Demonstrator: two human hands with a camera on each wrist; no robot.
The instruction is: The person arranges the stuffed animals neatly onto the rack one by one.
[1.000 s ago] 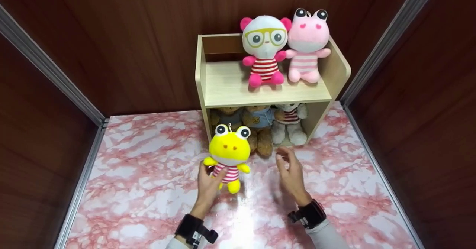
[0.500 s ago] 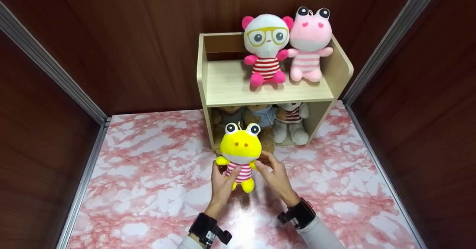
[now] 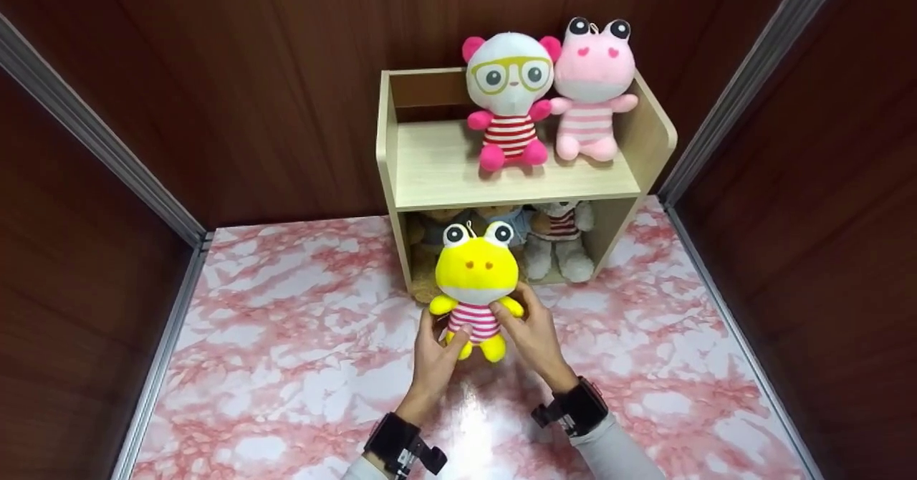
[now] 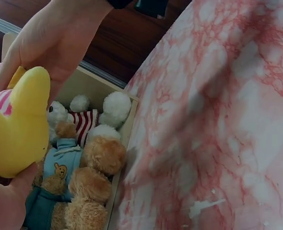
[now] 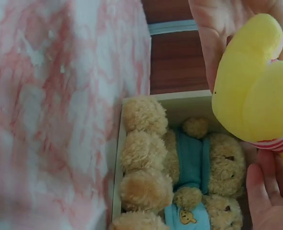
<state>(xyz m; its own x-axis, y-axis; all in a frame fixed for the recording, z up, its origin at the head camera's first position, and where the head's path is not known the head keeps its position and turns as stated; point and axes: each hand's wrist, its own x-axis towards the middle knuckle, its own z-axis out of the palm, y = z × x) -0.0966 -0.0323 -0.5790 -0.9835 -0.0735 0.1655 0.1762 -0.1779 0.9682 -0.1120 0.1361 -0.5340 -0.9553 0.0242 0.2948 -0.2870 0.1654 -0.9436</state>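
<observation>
A yellow frog plush toy in a pink-and-white striped shirt is held upright, facing forward, in front of the wooden shelf unit. My left hand grips its lower body from the left, thumb across the shirt. From the other side my right hand pinches it near the arm, thumb on the shirt's edge. In the left wrist view the yellow plush shows from below, between both hands. The right wrist view also shows the underside of the yellow plush.
On the upper shelf sit a panda plush with glasses and a pink frog plush. Below are a grey-white plush and brown teddy bears, partly hidden in the head view. Brown panels enclose the marbled surface.
The yellow frog plush has moved right and slightly up with my left hand. My right hand, apart from it at first, has come in from the right and taken hold.
</observation>
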